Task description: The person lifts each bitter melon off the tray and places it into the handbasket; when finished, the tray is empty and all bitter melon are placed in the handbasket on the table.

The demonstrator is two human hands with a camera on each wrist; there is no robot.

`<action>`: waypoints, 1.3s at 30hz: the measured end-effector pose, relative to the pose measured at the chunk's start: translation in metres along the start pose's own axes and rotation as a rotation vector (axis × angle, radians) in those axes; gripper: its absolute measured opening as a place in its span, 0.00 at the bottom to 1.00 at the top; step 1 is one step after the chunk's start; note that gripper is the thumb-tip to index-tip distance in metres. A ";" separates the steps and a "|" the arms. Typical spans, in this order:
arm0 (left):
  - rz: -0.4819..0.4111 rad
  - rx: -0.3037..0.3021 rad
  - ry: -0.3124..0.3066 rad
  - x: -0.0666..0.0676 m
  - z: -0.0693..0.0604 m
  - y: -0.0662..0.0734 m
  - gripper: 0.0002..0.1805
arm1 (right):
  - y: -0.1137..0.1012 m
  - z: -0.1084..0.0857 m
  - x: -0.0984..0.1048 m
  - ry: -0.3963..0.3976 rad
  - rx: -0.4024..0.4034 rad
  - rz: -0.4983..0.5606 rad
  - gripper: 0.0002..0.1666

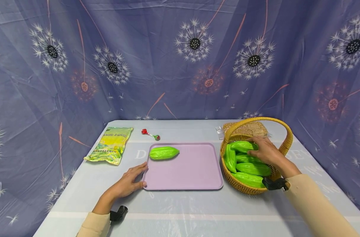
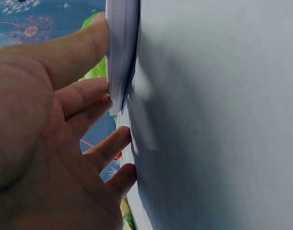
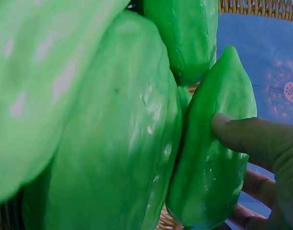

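A lilac tray [image 1: 192,171] lies in the middle of the table, one green bitter melon [image 1: 163,153] in its back left corner. My left hand [image 1: 129,179] rests at the tray's left edge; the left wrist view shows the thumb and nearest fingertips touching the rim, fingers loosely extended. On the right stands a wicker basket [image 1: 242,189] holding several more bitter melons [image 1: 252,169]. Reaching inside it, my right hand [image 1: 266,151] pinches the rearmost bitter melon [image 3: 213,158], thumb on one side and fingers on the far side, partly hidden.
A yellow-green packet [image 1: 112,144] lies at the left. Two wrapped lollipops [image 1: 150,134] sit behind the tray. Behind the basket is a clear bag with brown contents [image 1: 227,126]. The basket's tall handle [image 1: 288,135] arches above the right hand. A patterned curtain [image 1: 156,65] surrounds the table.
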State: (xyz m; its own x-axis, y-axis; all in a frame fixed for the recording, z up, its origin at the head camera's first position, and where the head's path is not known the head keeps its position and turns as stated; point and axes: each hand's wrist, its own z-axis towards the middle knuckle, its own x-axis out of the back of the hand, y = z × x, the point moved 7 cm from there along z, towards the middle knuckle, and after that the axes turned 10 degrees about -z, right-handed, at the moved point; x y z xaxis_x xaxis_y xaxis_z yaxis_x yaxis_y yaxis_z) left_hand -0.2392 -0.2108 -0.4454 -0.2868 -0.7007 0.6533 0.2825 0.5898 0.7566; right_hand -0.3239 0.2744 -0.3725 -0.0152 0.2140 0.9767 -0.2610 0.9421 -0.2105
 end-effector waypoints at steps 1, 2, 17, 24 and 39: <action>0.002 -0.001 -0.001 0.000 0.000 0.000 0.37 | 0.000 0.000 0.001 0.007 0.005 -0.008 0.31; 0.011 -0.006 -0.001 0.000 0.000 0.000 0.37 | 0.001 0.001 0.001 0.015 0.009 -0.016 0.31; 0.006 0.010 -0.004 0.002 -0.001 0.002 0.37 | 0.003 0.000 0.000 -0.021 -0.018 -0.068 0.30; -0.007 0.033 -0.017 0.000 0.000 -0.001 0.37 | 0.001 -0.001 0.002 -0.003 -0.003 -0.080 0.32; 0.014 0.005 -0.002 0.002 0.000 0.000 0.37 | -0.027 -0.021 0.029 0.134 0.049 -0.037 0.35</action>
State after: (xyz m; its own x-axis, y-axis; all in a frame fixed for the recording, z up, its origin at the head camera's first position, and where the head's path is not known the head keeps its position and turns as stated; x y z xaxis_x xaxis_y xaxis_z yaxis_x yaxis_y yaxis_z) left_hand -0.2398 -0.2119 -0.4444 -0.2850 -0.6914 0.6639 0.2823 0.6014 0.7474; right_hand -0.2974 0.2602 -0.3398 0.1231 0.2149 0.9688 -0.3058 0.9370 -0.1690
